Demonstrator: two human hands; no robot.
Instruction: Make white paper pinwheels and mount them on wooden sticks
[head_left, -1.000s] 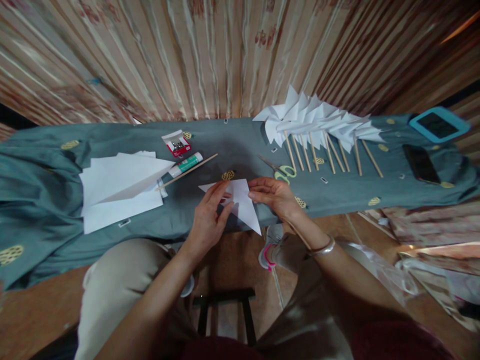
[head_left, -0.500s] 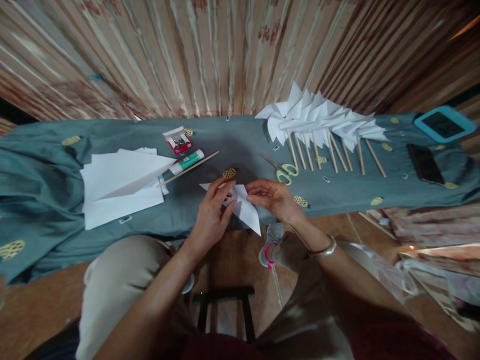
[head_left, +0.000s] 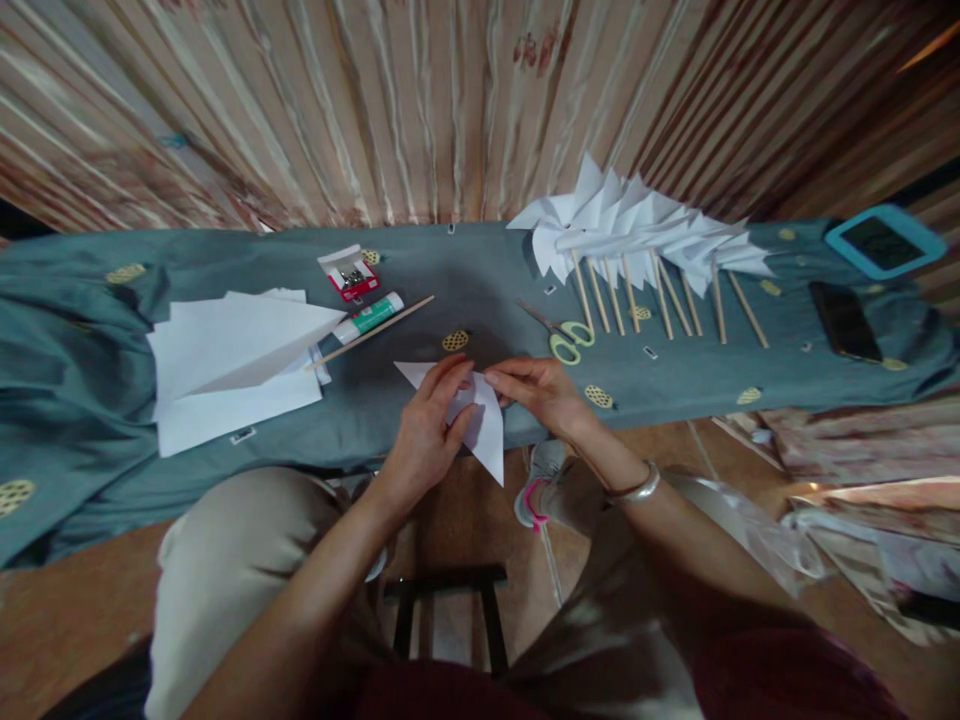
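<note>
A partly folded sheet of white paper [head_left: 486, 436] lies at the near edge of the cloth-covered table, one pointed corner hanging over the edge. My left hand [head_left: 435, 415] is closed on its left part, fingers curled over the middle. At the paper's upper right, my right hand [head_left: 538, 392] pinches an edge between thumb and fingers. The hands hide part of the folds. Beyond my right hand lie scissors [head_left: 564, 336] with pale green handles. Left of my hands are a thin wooden stick [head_left: 375, 331] and a green-and-white glue stick [head_left: 371, 316].
A stack of white paper [head_left: 232, 350] lies on the left. Behind the glue stick stands an open red box [head_left: 352, 275] of small metal pins. Several white paper pinwheels [head_left: 637, 225] on sticks overlap at back right. Further right are a phone [head_left: 846, 320] and a blue-framed tablet [head_left: 885, 242].
The paper's near right corner has swung left and now points more straight down. My right hand has shifted slightly left along the paper's edge. The left hand keeps its hold.
</note>
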